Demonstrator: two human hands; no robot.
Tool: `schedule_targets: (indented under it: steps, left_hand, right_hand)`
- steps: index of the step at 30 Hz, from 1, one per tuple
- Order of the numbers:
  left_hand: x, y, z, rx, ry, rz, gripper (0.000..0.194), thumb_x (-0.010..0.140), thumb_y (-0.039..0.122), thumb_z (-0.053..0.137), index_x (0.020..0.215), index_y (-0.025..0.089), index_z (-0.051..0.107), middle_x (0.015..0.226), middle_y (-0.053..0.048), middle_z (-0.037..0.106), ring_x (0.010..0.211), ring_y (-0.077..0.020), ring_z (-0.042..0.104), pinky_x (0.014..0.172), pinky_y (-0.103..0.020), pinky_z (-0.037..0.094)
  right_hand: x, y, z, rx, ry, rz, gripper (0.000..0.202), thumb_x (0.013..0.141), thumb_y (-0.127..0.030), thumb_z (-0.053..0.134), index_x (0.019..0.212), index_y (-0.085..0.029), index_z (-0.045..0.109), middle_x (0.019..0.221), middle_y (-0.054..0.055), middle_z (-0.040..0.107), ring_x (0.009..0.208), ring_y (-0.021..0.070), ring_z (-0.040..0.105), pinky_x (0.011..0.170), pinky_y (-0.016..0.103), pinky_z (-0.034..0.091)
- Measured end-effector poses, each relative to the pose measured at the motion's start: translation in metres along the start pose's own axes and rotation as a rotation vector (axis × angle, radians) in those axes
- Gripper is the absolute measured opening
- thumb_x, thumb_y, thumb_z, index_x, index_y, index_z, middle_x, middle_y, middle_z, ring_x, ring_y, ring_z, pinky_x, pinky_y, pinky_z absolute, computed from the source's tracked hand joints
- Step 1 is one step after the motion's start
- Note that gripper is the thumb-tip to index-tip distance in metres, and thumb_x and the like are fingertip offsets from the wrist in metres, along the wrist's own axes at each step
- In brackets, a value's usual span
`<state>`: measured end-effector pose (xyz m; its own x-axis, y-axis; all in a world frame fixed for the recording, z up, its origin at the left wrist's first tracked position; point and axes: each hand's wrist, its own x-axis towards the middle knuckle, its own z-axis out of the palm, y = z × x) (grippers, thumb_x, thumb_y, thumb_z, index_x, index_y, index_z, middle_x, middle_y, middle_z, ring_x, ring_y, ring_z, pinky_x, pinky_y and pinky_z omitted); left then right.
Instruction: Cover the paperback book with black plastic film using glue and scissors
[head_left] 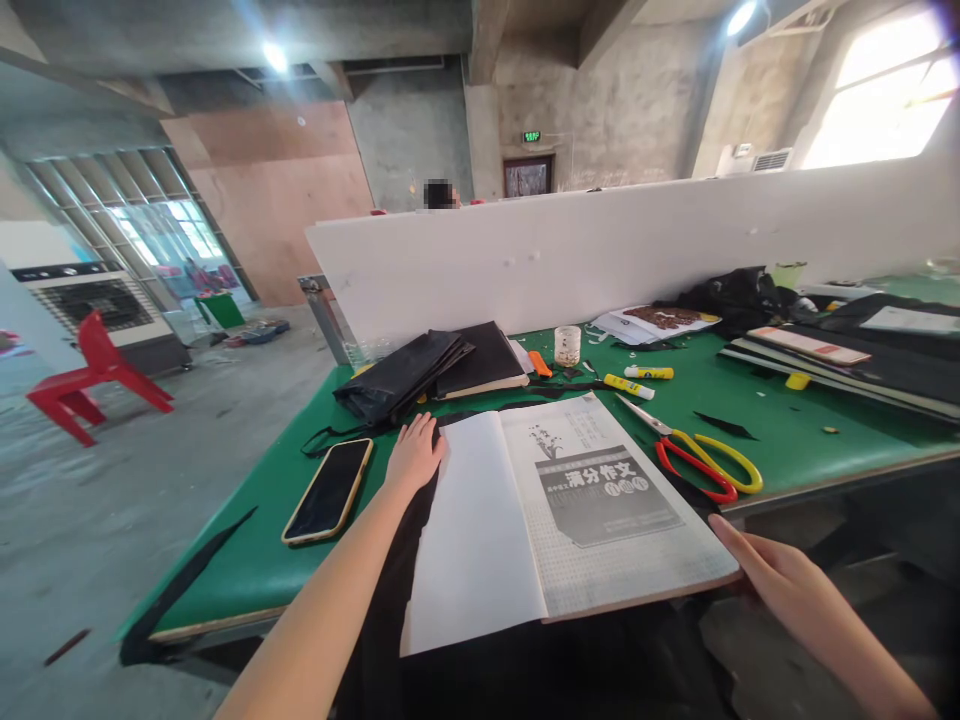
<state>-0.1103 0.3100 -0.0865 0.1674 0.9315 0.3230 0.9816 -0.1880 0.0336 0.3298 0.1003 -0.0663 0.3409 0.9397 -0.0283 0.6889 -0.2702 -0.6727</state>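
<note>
An open book (600, 520) with a printed Chinese title page and a blank white left page lies at the table's front edge, over black sheet material (420, 510). My left hand (414, 455) rests flat on the black material by the book's upper left edge, fingers stretched out. At the book's lower right corner is my right hand (776, 570), its thumb along the edge and its other fingers partly hidden below. Scissors (694, 455) with red and yellow handles lie partly open right of the book. Left of my left hand is a phone (328, 490) with a dark screen.
Black folded sheets (405, 375), a black-covered book (484, 362), glue sticks (628, 386), an orange cutter (538, 364) and a clear cup (568, 345) stand or lie behind. Stacked books (847, 370) are right. A white partition (600, 250) borders the green table (225, 560).
</note>
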Motion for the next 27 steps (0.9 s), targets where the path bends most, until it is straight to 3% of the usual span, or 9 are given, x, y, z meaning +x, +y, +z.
schedule_targets:
  steps: [3,6,8,11,15,19,23,27]
  left_hand:
    - [0.002,-0.006,0.001,-0.012,-0.037,0.023,0.050,0.091,0.035,0.029,0.132,0.009,0.040,0.140,-0.012,0.041,0.131,-0.0208,0.035,0.108,-0.036,0.027]
    - [0.002,-0.014,0.002,-0.016,-0.066,0.045,0.054,0.091,0.038,0.029,0.133,0.006,0.039,0.141,-0.013,0.039,0.132,-0.0212,0.033,0.108,-0.035,0.028]
    - [0.002,-0.021,0.003,-0.013,-0.082,0.052,0.055,0.091,0.040,0.028,0.133,0.006,0.039,0.142,-0.014,0.038,0.132,-0.0215,0.032,0.108,-0.035,0.026]
    - [0.001,-0.031,0.004,-0.002,-0.098,0.043,0.055,0.091,0.040,0.028,0.132,0.006,0.040,0.142,-0.015,0.037,0.133,-0.0224,0.031,0.108,-0.037,0.026]
    - [-0.001,-0.043,0.003,0.020,-0.105,0.018,0.055,0.091,0.040,0.026,0.132,0.006,0.040,0.142,-0.016,0.036,0.134,-0.0231,0.029,0.108,-0.038,0.026]
    - [-0.004,-0.048,0.000,0.039,-0.112,0.004,0.057,0.092,0.042,0.023,0.133,0.006,0.039,0.142,-0.015,0.036,0.134,-0.0223,0.029,0.108,-0.038,0.026]
    - [-0.006,-0.046,0.000,0.067,-0.117,-0.006,0.056,0.093,0.042,0.021,0.134,0.007,0.038,0.143,-0.015,0.035,0.134,-0.0241,0.028,0.109,-0.046,0.021]
    - [-0.005,-0.041,0.002,0.091,-0.126,-0.023,0.058,0.093,0.046,0.022,0.134,0.008,0.039,0.142,-0.017,0.035,0.134,-0.0281,0.027,0.109,-0.051,0.016]
  right_hand:
    - [-0.004,-0.010,0.009,0.120,-0.192,0.073,0.060,0.080,-0.069,0.035,0.063,-0.018,0.062,0.052,0.002,0.053,0.053,0.0167,0.053,0.052,0.025,0.040]
    - [-0.005,-0.016,0.015,0.279,-0.261,0.052,0.052,0.078,-0.065,0.043,0.076,-0.017,0.063,0.058,0.001,0.055,0.053,0.0154,0.051,0.050,0.025,0.041]
    - [-0.006,-0.018,0.018,0.370,-0.240,0.032,0.048,0.077,-0.062,0.049,0.089,-0.017,0.063,0.069,0.001,0.061,0.060,0.0170,0.055,0.051,0.024,0.043]
    - [-0.007,-0.020,0.021,0.415,-0.114,-0.002,0.048,0.073,-0.057,0.055,0.102,-0.019,0.062,0.091,0.003,0.066,0.083,0.0228,0.061,0.065,0.025,0.049]
    - [-0.007,-0.025,0.024,0.415,0.003,-0.044,0.052,0.070,-0.055,0.057,0.107,-0.019,0.063,0.109,0.004,0.064,0.104,0.0288,0.057,0.082,0.031,0.049]
    - [-0.004,-0.023,0.027,0.437,0.091,0.054,0.058,0.069,-0.056,0.058,0.113,-0.018,0.060,0.122,0.006,0.058,0.118,0.0312,0.047,0.093,0.034,0.046]
    - [-0.003,-0.022,0.024,0.410,-0.029,-0.025,0.051,0.074,-0.055,0.054,0.112,-0.020,0.060,0.123,0.004,0.057,0.120,0.0271,0.046,0.096,0.029,0.044]
    - [-0.003,-0.028,0.017,0.293,-0.090,-0.098,0.046,0.075,-0.056,0.053,0.103,-0.022,0.063,0.111,0.004,0.063,0.109,0.0272,0.055,0.085,0.028,0.050]
